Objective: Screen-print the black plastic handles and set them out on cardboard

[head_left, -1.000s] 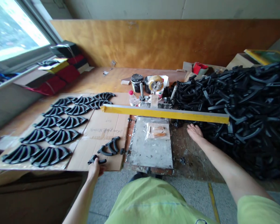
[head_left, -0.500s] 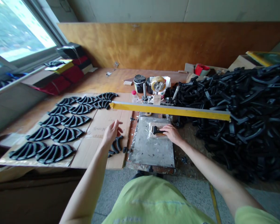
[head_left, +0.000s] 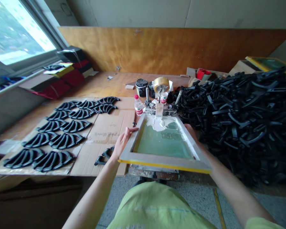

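L hand (head_left: 123,140) curled, R hand (head_left: 191,131) part-hid., holding frame (head_left: 162,160).

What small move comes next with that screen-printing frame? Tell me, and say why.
Probably ease the near edge of the screen-printing frame slightly and evenly lower. It appears tilted, its near edge above the base; the left hand holds one side, and the right hand, partly hidden, is at the other, so a controlled descent seems manageable.

Framed screen (head_left: 163,143) between cardboard (head_left: 103,128) left and parts heap (head_left: 245,124) right, bottle (head_left: 138,106) behind.
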{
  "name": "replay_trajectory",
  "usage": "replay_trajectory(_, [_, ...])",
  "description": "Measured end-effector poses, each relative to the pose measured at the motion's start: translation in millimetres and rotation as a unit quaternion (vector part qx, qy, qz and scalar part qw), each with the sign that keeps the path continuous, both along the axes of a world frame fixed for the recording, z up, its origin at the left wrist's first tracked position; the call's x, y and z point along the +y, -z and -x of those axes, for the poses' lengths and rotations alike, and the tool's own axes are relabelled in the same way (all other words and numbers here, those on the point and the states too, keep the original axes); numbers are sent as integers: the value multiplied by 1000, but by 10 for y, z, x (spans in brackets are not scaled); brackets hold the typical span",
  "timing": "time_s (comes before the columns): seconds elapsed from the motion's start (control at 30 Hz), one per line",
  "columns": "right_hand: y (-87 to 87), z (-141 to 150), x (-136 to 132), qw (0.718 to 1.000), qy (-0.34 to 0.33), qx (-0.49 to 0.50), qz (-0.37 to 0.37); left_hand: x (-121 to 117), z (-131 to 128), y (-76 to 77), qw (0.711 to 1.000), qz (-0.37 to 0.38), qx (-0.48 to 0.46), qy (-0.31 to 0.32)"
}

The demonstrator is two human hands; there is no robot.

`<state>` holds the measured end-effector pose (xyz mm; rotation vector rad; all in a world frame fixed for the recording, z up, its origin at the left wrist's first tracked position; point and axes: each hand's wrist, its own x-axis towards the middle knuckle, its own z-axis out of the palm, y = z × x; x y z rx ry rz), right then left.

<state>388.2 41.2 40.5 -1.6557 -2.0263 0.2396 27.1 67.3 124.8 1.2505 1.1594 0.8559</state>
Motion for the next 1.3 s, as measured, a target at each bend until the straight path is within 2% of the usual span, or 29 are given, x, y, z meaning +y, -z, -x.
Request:
replay_trajectory(0.07, [-156,-75,155,995,91,6,-51,-136,72,261,999,47,15,19])
replay_trajectory(0.13, [-301,69,374,986,130,-3,-100,-236,91,550,997,71,13,16])
replay_trajectory(0.2, [-401,358,615,989,90,-30,-117,-291,76,821,997,74,21,2])
replay_trajectory(0.27, [-432,660,820,993,29,-74,-91,-306,55,1034,997,63,45,-7])
replay_trajectory(0.33, [-396,872,935,992,0,-119,-39,-298,44,1173,997,53,62,-13])
replay_trajectory(0.4, [-320,967,926,988,-8,-153,11,-286,48,1245,996,54,71,-19])
replay_trajectory(0.5, [-217,966,693,983,-40,-177,27,-284,67,1271,996,61,68,-15])
replay_trajectory(0.63, [-226,874,285,971,-172,-168,7,-299,79,1269,996,56,65,-8])
replay_trajectory(0.7, [-281,827,213,960,-234,-151,8,-304,76,1274,996,50,68,-12])
replay_trajectory(0.77, [-323,799,245,957,-258,-131,19,-306,69,1274,997,41,65,-13])
replay_trajectory(0.83, [-313,803,305,969,-218,-114,14,-310,63,1258,997,35,59,-19])
replay_trajectory(0.93, [-186,837,264,981,-158,-106,-43,-319,61,1201,997,42,58,-28])
replay_trajectory(1.0, [-95,838,151,975,-183,-102,-74,-326,61,1155,996,52,61,-26])
replay_trajectory(1.07, [-71,818,74,970,-213,-88,-72,-333,61,1108,996,56,62,-20])
replay_trajectory(1.17, [-195,808,215,981,-179,-62,-44,-335,70,1006,996,65,58,-14])
replay_trajectory(1.23, [-348,818,465,992,-111,-57,-34,-325,90,877,996,82,45,-8])
replay_trajectory(1.3, [-506,777,737,997,-34,-63,-30,-299,113,687,996,88,30,-2])
